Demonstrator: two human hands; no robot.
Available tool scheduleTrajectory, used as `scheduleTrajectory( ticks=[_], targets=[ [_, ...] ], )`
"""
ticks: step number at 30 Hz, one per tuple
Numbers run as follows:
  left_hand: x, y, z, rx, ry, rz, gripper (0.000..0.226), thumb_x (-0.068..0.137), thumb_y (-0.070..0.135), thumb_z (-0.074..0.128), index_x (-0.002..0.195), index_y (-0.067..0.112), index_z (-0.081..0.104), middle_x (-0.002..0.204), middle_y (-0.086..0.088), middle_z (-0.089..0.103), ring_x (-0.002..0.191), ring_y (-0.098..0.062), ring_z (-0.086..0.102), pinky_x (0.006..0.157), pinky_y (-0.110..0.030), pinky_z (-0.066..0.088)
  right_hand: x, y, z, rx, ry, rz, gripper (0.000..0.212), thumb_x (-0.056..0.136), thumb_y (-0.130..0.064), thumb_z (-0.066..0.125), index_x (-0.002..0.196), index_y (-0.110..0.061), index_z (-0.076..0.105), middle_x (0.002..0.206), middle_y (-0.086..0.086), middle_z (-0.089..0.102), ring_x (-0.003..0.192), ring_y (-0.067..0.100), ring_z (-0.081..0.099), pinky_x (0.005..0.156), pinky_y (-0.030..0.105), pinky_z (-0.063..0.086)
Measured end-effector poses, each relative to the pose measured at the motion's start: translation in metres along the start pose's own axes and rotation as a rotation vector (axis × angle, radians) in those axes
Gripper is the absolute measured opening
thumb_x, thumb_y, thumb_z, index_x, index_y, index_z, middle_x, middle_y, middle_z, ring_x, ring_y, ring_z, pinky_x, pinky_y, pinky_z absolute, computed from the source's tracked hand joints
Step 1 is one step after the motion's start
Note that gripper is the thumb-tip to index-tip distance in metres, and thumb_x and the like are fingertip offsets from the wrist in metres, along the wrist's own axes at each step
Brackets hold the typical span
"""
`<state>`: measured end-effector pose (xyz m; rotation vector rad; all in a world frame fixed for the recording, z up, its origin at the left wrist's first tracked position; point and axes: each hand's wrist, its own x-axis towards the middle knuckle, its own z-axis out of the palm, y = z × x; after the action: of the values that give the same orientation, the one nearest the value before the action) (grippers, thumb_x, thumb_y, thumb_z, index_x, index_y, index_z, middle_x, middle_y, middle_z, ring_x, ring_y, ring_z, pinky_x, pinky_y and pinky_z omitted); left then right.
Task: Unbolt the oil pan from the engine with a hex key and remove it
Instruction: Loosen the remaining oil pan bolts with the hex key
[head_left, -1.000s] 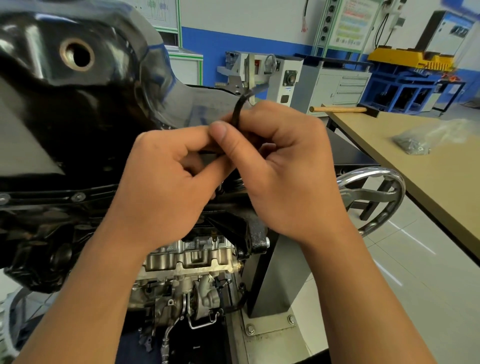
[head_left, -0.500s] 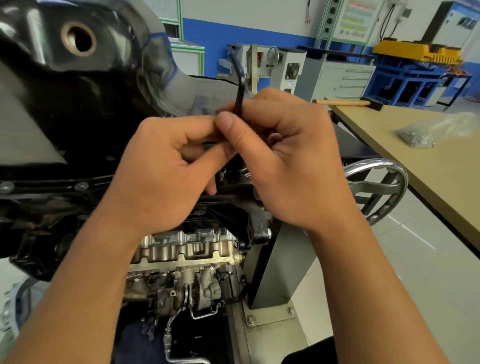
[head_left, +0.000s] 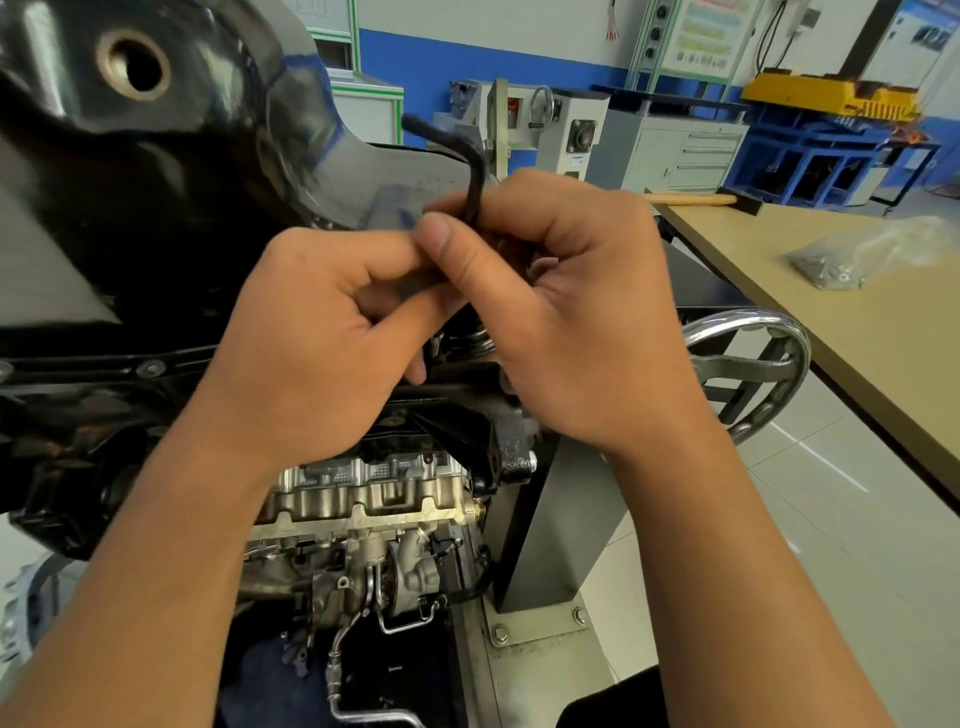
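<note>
Where the glossy black metal oil pan (head_left: 156, 182) slopes down at its right end, the black L-shaped hex key (head_left: 475, 176) stands upright, short arm pointing back over the pan. The right grip (head_left: 587, 312) and left grip (head_left: 322, 338) both pinch its shaft; its tip, below them, is hidden.

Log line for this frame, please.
phase: unbolting | hex key: upright, bend on top, tip hidden | left hand, right hand: pinch it | pan: on engine

Bright, even indoor light; white glare streaks the glossy black oil pan (head_left: 156, 171); wide-angle bending at edges; background slightly soft.
</note>
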<state>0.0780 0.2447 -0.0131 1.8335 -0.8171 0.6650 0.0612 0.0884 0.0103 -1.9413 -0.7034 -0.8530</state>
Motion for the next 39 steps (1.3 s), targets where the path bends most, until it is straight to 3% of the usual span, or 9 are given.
scheduleTrajectory(
  ticks=[6, 8, 11, 18, 22, 25, 31, 36, 39],
  targets=[
    [0.0, 0.003, 0.011, 0.053, 0.214, -0.014, 0.03, 0.085, 0.024, 0.076, 0.067, 0.034, 0.054, 0.057, 0.009, 0.059, 0.039, -0.005, 0.045, 0.041, -0.012, 0.032, 0.001, -0.002, 0.004, -0.009, 0.002, -0.02, 0.013, 0.091, -0.013, 0.07, 0.088, -0.002, 0.077, 0.075, 0.012, 0.068, 0.073, 0.022, 0.063, 0.067, 0.038, 0.049],
    [0.001, 0.001, 0.009, 0.007, 0.165, -0.018, 0.023, 0.086, 0.024, 0.074, 0.074, 0.036, 0.059, 0.061, 0.012, 0.064, 0.041, -0.01, 0.055, 0.038, -0.021, 0.039, 0.001, -0.002, 0.003, -0.006, 0.012, -0.015, 0.014, 0.091, -0.013, 0.071, 0.087, -0.002, 0.077, 0.074, 0.012, 0.068, 0.071, 0.021, 0.062, 0.066, 0.037, 0.049],
    [0.0, 0.001, 0.005, -0.047, 0.047, 0.005, 0.017, 0.092, 0.018, 0.066, 0.088, 0.034, 0.069, 0.066, 0.014, 0.069, 0.046, -0.012, 0.063, 0.044, -0.016, 0.045, 0.001, -0.001, 0.001, 0.006, 0.021, -0.001, 0.013, 0.092, -0.011, 0.069, 0.086, -0.001, 0.076, 0.072, 0.008, 0.067, 0.067, 0.013, 0.059, 0.063, 0.029, 0.047],
    [-0.004, 0.003, 0.016, 0.127, 0.335, -0.02, 0.025, 0.084, 0.032, 0.078, 0.068, 0.028, 0.059, 0.052, 0.019, 0.056, 0.041, -0.002, 0.048, 0.047, -0.007, 0.031, 0.001, -0.004, 0.005, -0.008, 0.014, -0.019, 0.012, 0.09, -0.009, 0.07, 0.085, -0.001, 0.076, 0.073, 0.008, 0.067, 0.07, 0.016, 0.06, 0.066, 0.031, 0.048],
    [-0.021, -0.001, 0.021, 0.263, 0.193, -0.217, 0.019, 0.076, 0.045, 0.079, 0.086, 0.03, 0.074, 0.059, 0.018, 0.064, 0.058, -0.01, 0.062, 0.055, -0.033, 0.053, 0.002, -0.001, 0.0, -0.005, 0.027, 0.025, 0.017, 0.092, -0.01, 0.068, 0.078, 0.0, 0.071, 0.066, -0.001, 0.057, 0.061, 0.007, 0.049, 0.061, 0.022, 0.039],
    [-0.026, -0.002, 0.026, 0.325, 0.155, -0.294, 0.016, 0.081, 0.043, 0.074, 0.092, 0.032, 0.077, 0.056, 0.014, 0.061, 0.067, -0.024, 0.063, 0.06, -0.045, 0.057, 0.0, -0.001, -0.001, 0.015, 0.025, 0.045, 0.02, 0.094, -0.01, 0.066, 0.08, 0.004, 0.071, 0.067, 0.009, 0.061, 0.062, 0.016, 0.052, 0.06, 0.031, 0.044],
    [-0.025, -0.003, 0.028, 0.331, 0.179, -0.251, 0.01, 0.085, 0.033, 0.073, 0.089, 0.023, 0.076, 0.059, 0.016, 0.062, 0.053, -0.008, 0.06, 0.057, -0.037, 0.058, -0.002, 0.0, -0.005, 0.067, 0.003, 0.105, 0.02, 0.099, -0.008, 0.058, 0.089, 0.005, 0.069, 0.069, 0.012, 0.06, 0.063, 0.01, 0.048, 0.06, 0.029, 0.043],
    [-0.021, -0.003, 0.034, 0.282, 0.286, -0.265, 0.016, 0.078, 0.039, 0.076, 0.074, 0.026, 0.069, 0.057, 0.019, 0.059, 0.057, 0.002, 0.063, 0.05, -0.008, 0.046, -0.004, 0.0, -0.007, 0.092, 0.0, 0.125, 0.019, 0.101, -0.008, 0.054, 0.097, 0.001, 0.07, 0.078, 0.008, 0.066, 0.072, 0.015, 0.059, 0.068, 0.034, 0.05],
    [-0.022, -0.004, 0.038, 0.285, 0.33, -0.258, 0.018, 0.079, 0.033, 0.081, 0.073, 0.025, 0.067, 0.056, 0.019, 0.057, 0.058, 0.005, 0.062, 0.05, -0.004, 0.043, -0.006, 0.002, -0.01, 0.101, 0.001, 0.144, 0.017, 0.101, -0.009, 0.054, 0.098, -0.004, 0.07, 0.08, 0.003, 0.067, 0.073, 0.011, 0.059, 0.07, 0.029, 0.05]
  ],
)
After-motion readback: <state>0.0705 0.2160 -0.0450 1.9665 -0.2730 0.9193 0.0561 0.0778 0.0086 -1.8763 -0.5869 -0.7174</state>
